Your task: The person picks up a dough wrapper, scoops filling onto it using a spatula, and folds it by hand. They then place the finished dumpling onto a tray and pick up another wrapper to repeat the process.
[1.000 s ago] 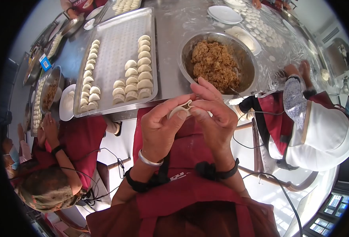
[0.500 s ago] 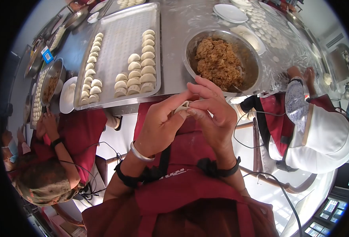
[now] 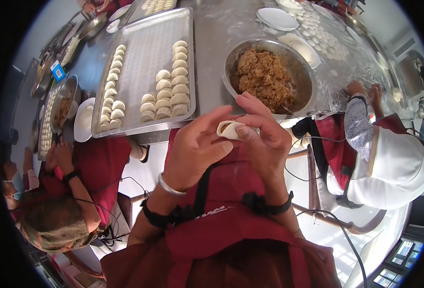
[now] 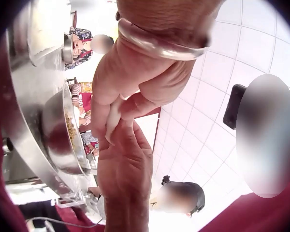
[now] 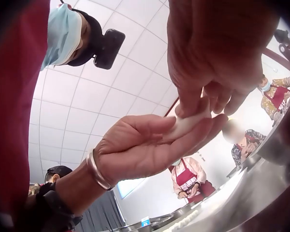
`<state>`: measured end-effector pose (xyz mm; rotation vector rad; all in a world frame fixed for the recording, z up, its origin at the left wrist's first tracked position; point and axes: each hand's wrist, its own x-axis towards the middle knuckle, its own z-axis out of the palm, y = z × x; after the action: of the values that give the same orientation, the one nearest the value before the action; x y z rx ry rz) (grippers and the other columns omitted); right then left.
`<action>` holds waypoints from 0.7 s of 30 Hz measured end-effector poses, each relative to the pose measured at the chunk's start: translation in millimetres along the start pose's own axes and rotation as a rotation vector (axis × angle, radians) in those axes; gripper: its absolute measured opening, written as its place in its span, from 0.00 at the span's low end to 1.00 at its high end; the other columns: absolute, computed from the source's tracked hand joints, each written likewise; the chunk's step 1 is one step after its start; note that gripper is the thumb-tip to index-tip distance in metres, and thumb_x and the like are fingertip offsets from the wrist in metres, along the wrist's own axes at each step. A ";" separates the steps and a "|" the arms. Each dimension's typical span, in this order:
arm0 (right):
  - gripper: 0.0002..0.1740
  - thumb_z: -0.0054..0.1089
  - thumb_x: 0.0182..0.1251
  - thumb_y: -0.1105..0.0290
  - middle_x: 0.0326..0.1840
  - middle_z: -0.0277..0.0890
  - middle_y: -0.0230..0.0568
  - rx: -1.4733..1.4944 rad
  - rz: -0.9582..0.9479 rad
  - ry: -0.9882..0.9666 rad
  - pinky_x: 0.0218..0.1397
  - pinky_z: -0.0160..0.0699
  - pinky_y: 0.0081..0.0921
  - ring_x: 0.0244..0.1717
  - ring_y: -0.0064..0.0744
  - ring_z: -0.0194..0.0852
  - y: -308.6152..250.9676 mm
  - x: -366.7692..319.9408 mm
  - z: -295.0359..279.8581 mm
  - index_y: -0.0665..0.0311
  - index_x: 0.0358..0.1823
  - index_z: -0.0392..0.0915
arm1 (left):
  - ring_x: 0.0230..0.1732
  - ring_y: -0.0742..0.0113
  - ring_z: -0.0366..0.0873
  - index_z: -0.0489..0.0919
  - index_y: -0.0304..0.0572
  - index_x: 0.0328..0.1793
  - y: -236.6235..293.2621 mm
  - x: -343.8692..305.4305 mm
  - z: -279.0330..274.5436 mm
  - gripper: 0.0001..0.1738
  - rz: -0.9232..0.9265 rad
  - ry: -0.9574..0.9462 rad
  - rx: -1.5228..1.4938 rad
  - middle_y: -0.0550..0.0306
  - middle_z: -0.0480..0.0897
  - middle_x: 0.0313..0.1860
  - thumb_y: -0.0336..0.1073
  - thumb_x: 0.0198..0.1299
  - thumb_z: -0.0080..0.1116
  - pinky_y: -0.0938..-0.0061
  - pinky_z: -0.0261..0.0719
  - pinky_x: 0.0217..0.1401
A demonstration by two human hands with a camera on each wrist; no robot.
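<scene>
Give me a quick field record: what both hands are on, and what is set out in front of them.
held item: dumpling, folded, in the air near the table's edge
left: left hand pinches the dumpling between thumb and forefinger
right: right hand has its thumb on the dumpling, fingers curled behind it
ahead, right side: metal bowl of brown filling
ahead, left side: metal tray with rows of finished dumplings
surface: steel table
</scene>
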<state>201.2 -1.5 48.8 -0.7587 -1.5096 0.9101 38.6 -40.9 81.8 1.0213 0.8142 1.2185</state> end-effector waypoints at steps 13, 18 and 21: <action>0.10 0.70 0.53 0.81 0.55 0.82 0.51 -0.084 -0.062 0.090 0.67 0.71 0.40 0.67 0.52 0.73 -6.0 -2.7 12.8 0.68 0.38 0.85 | 0.63 0.64 0.76 0.66 0.28 0.74 -30.6 -6.2 12.2 0.26 0.171 0.144 0.021 0.49 0.76 0.65 0.25 0.71 0.51 0.66 0.78 0.66; 0.09 0.70 0.51 0.80 0.54 0.83 0.49 -0.071 -0.126 0.003 0.68 0.70 0.43 0.66 0.53 0.73 -7.5 0.7 4.1 0.67 0.36 0.85 | 0.64 0.65 0.75 0.66 0.29 0.74 -32.8 -7.1 5.3 0.26 0.126 0.070 0.050 0.49 0.76 0.64 0.24 0.70 0.52 0.67 0.77 0.66; 0.12 0.71 0.52 0.77 0.58 0.81 0.49 -0.167 -0.124 -0.056 0.69 0.68 0.44 0.68 0.53 0.71 -5.7 1.9 -0.5 0.67 0.40 0.86 | 0.64 0.65 0.75 0.65 0.29 0.75 -34.6 -5.9 1.1 0.27 0.076 0.055 -0.040 0.49 0.76 0.64 0.25 0.70 0.52 0.67 0.77 0.66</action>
<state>201.6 -2.7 54.7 -0.7555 -1.6782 0.7242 50.6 -48.2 49.6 0.9974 0.7958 1.3278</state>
